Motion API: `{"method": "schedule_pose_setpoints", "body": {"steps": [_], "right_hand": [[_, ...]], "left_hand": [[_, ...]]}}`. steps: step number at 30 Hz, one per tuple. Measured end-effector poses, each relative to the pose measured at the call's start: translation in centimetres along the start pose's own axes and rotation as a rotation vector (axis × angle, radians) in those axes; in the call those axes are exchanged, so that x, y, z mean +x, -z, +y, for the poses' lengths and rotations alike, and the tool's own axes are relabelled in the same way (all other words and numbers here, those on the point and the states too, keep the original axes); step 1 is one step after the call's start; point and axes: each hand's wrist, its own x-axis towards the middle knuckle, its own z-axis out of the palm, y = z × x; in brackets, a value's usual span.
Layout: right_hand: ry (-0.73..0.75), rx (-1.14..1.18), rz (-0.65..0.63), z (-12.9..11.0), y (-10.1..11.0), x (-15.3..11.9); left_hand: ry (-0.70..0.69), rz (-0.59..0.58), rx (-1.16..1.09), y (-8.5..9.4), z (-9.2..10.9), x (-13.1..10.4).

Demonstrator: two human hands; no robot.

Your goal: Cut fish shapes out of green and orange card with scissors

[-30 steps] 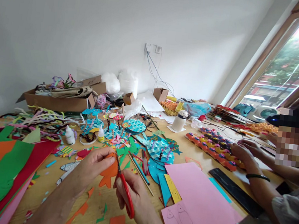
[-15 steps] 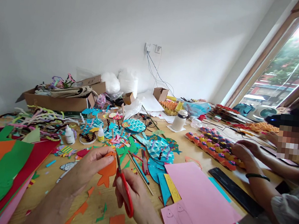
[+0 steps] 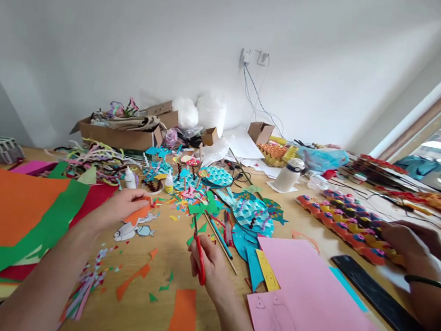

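Observation:
My left hand (image 3: 118, 208) pinches an orange paper fish (image 3: 140, 211) above white and pale blue paper fish cutouts (image 3: 133, 231) on the table. I cannot tell whether the orange fish touches them. In my right hand (image 3: 211, 263) is a pair of scissors (image 3: 201, 259) with red handles, its dark blades pointing away from me and apart from the orange fish. Orange paper scraps (image 3: 133, 279) and a cut orange rectangle (image 3: 183, 316) lie between my arms. Near the scissors' tips are green paper pieces (image 3: 208, 202) and pencil-like sticks (image 3: 218, 237).
Coloured paper sheets (image 3: 12, 205) are stacked at left, with a pink sheet (image 3: 317, 298) at right. Glue bottles (image 3: 168, 182), blue woven paper fish (image 3: 249, 211) and a white jar (image 3: 288, 176) stand or lie farther back. Another person's hands (image 3: 406, 242) touch a painted egg carton (image 3: 341, 227).
My left hand has carried the orange fish left, away from the scissors, to the white fish cutouts. My right hand still holds the scissors. The view has turned left.

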Motion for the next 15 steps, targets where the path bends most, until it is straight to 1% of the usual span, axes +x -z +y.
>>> {"method": "schedule_pose_setpoints", "body": {"steps": [1,3,6,9,12,15], "right_hand": [[0.010,-0.010,0.015,0.5,0.0,0.2],[0.033,-0.023,0.046,1.5,0.0,0.5],[0.069,-0.080,0.093,2.9,0.0,1.0],[0.102,-0.135,0.111,3.8,0.1,1.2],[0.137,-0.200,0.129,4.3,0.1,1.3],[0.145,-0.200,0.166,4.5,0.2,1.2]], "left_hand": [[-0.004,-0.004,0.060,0.2,-1.0,0.3],[0.012,-0.006,0.094,0.4,-3.0,0.7],[0.051,-0.005,0.127,0.4,-5.1,0.7],[0.072,-0.031,0.140,0.2,-6.2,0.3],[0.081,-0.073,0.143,-0.2,-6.8,-0.2],[0.087,-0.110,0.144,-0.2,-7.2,-0.3]]}}
